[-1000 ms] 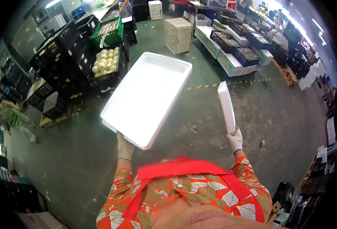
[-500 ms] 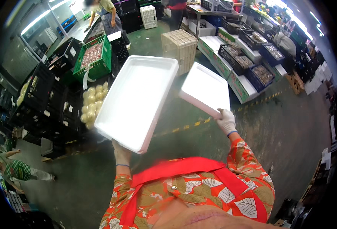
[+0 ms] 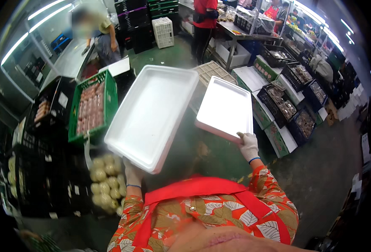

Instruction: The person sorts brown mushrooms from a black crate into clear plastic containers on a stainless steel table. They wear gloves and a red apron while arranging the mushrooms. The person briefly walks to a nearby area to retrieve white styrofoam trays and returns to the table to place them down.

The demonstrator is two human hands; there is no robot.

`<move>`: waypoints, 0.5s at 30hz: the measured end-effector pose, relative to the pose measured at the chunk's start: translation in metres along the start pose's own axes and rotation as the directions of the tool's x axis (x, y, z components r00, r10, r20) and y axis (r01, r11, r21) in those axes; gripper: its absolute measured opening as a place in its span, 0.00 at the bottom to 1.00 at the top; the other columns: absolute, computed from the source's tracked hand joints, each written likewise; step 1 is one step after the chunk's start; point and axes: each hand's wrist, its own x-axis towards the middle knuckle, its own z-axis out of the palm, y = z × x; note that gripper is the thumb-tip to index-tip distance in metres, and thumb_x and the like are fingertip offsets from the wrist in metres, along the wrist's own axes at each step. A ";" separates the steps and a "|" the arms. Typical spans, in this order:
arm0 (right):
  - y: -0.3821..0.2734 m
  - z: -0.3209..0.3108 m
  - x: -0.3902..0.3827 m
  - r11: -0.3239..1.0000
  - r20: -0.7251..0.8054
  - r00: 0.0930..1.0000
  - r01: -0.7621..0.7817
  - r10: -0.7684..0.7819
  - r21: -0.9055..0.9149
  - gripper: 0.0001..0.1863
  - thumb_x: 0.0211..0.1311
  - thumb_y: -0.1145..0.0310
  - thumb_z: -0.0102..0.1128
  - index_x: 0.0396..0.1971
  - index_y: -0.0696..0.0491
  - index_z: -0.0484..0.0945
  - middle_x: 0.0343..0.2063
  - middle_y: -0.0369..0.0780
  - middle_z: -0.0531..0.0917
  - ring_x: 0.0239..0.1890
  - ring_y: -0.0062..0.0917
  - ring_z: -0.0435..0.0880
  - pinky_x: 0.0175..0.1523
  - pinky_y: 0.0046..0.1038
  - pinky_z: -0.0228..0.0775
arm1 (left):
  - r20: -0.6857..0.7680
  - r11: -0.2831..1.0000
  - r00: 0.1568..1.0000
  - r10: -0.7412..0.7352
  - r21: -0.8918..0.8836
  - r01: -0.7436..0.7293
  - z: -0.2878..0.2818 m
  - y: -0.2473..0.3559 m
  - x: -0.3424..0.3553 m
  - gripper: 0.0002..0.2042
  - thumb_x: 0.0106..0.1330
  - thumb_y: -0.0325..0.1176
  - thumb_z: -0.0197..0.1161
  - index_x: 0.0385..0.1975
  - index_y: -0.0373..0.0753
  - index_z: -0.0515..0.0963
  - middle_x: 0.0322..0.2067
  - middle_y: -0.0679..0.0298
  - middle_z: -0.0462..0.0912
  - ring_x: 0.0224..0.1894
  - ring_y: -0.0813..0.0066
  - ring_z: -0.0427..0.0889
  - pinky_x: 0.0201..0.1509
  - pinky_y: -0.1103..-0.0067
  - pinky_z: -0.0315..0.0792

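My left hand (image 3: 133,171), in a white glove, supports a large white foam box (image 3: 152,113) at its lower left edge. Most of its fingers are hidden beneath the box. The box's open inside faces up, and I see nothing in it. A narrower white foam box (image 3: 225,107) is held out to the right, also face up and tilted. My gloved right hand (image 3: 248,146) grips its near right corner, thumb over the rim and the other fingers underneath. The two boxes are apart, with green floor visible between them.
On the left stand a green crate (image 3: 112,96) of packed reddish goods, black crates (image 3: 61,94) and bagged pale round produce (image 3: 106,182). A beige crate (image 3: 214,69) lies ahead. Dark crates of packs (image 3: 277,101) line the right. Co-workers stand ahead, one in red (image 3: 205,25).
I have moved forward; the green crate, produce and right-hand crates appear nearer and lower. Both boxes remain in my hands. The walking person at left has almost left view.
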 end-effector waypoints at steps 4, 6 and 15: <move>-0.006 0.048 0.087 0.999 0.018 0.999 0.036 -0.037 0.033 0.19 0.43 0.71 0.67 0.40 0.47 0.81 0.26 0.39 0.77 0.34 0.38 0.76 0.45 0.38 0.66 | 0.000 0.999 1.000 0.023 -0.031 -0.023 0.029 0.017 0.133 0.44 0.53 0.31 0.71 0.65 0.31 0.48 0.58 0.45 0.67 0.60 0.55 0.70 0.62 0.69 0.66; -0.006 0.083 0.138 0.995 0.029 1.000 0.006 -0.009 0.098 0.20 0.41 0.73 0.67 0.40 0.49 0.81 0.27 0.41 0.78 0.35 0.39 0.76 0.43 0.37 0.68 | -0.001 0.998 1.000 0.001 0.059 -0.001 0.045 0.053 0.193 0.44 0.53 0.31 0.70 0.66 0.30 0.47 0.60 0.43 0.64 0.62 0.53 0.68 0.63 0.68 0.65; -0.045 0.213 0.444 0.977 0.072 0.981 0.169 -0.180 0.131 0.17 0.46 0.71 0.65 0.41 0.47 0.81 0.28 0.40 0.77 0.36 0.39 0.77 0.43 0.37 0.69 | -0.115 0.983 0.979 0.166 0.093 -0.156 0.091 0.038 0.444 0.39 0.54 0.32 0.68 0.64 0.33 0.54 0.53 0.42 0.74 0.58 0.50 0.73 0.58 0.66 0.69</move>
